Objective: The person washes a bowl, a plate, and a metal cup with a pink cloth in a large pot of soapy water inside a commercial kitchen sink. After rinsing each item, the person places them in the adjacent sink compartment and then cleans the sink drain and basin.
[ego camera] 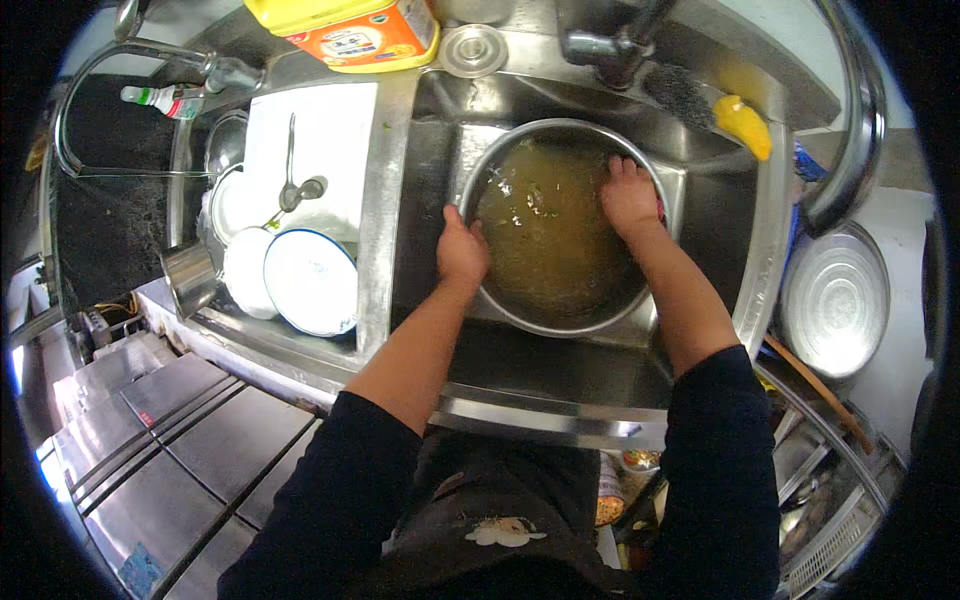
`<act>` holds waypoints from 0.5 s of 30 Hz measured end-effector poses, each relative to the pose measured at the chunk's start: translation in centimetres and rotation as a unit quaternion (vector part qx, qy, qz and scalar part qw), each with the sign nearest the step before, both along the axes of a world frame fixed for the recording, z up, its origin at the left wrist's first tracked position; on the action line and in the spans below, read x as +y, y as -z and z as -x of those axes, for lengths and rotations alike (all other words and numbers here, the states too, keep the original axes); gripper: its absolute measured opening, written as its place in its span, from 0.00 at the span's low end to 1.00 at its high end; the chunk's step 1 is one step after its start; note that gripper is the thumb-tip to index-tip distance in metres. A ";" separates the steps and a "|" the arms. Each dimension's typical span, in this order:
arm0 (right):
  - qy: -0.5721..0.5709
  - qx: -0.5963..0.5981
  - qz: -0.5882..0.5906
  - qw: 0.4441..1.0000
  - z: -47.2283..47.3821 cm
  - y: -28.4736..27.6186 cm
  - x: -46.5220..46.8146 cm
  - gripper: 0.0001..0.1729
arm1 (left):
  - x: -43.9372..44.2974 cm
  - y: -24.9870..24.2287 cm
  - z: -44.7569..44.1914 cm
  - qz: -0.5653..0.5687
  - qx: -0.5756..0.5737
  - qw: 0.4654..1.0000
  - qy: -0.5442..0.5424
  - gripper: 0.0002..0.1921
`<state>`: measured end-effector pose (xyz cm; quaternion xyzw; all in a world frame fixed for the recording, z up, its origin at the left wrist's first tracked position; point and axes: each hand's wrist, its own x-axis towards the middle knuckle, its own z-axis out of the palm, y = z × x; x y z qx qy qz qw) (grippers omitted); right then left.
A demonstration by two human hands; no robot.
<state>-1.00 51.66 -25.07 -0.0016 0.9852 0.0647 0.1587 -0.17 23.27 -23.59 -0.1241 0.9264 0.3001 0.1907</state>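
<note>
A large round metal basin [555, 330] stands in the right-hand bowl of a stainless steel sink [525, 367]. Cloudy brownish water [555, 232] with small floating bits fills much of it. My left hand [461, 251] grips the basin's left rim, thumb outside and fingers over the edge. Inside the basin, at its right wall, is my right hand [630, 196], fingers pointing away from me. A small pinkish-red thing [661, 210] shows beside that hand; whether I hold it cannot be told.
In the left bowl lie a white board [330, 135], a ladle [291, 169], a blue-rimmed bowl [311, 281] and a metal cup [189, 279]. A yellow-orange jug [367, 37], a drain strainer [472, 51], a tap [607, 49] and a yellow cloth [742, 127] line the back. A metal lid [836, 300] lies right.
</note>
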 end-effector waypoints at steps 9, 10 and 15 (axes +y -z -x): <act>0.197 0.077 0.146 0.966 6.0 6.6 -10.0 0.22 | 0.1 1.6 -0.6 0.015 0.044 0.999 -0.008 0.17; 0.247 0.036 0.228 0.941 6.2 6.4 -11.2 0.25 | 0.1 1.7 -0.5 0.012 0.052 0.999 -0.007 0.17; 0.168 0.063 0.416 0.892 1.0 5.8 -15.8 0.20 | 0.1 1.6 0.0 -0.067 -0.068 0.992 -0.077 0.21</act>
